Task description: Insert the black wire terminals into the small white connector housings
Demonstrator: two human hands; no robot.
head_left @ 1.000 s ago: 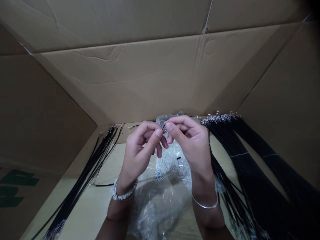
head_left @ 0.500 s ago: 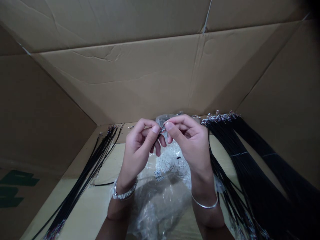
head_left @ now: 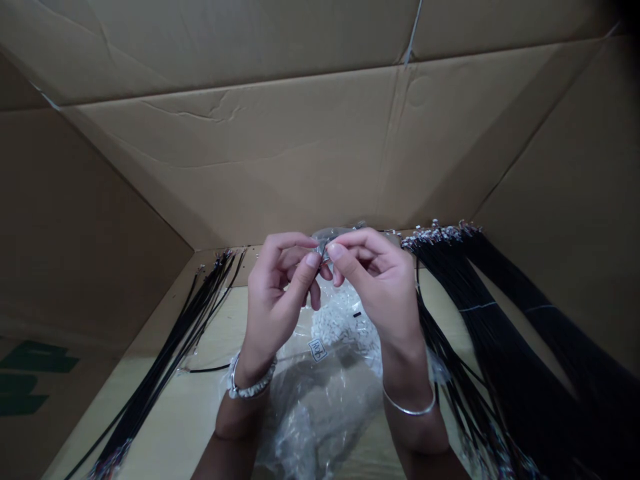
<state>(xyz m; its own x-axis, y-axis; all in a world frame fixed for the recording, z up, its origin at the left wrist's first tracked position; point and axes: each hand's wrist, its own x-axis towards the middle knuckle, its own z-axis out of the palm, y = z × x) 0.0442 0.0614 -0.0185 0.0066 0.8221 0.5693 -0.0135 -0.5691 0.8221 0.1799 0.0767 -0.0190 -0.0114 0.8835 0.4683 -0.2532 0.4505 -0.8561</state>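
Between my two hands runs the end of a thin black cable with fine dark and red wires fanning from it. My left hand holds the cable near its end, the thumb against it and the index finger slightly raised. My right hand pinches the wire tips between thumb and index finger; anything small inside that pinch is hidden. Below my hands lies a clear plastic bag with a heap of small white connector housings. A handwritten label sits on the bag.
On the left lies a bundle of black cables. Thick tied bundles of black cables with white ends fill the right side. A short black piece rests on the bag. Cardboard walls enclose the table on three sides.
My left hand has shifted slightly left, and its index finger has lifted away from the thumb. More of the wires showed between the hands half a second ago. My right hand keeps its pinch.
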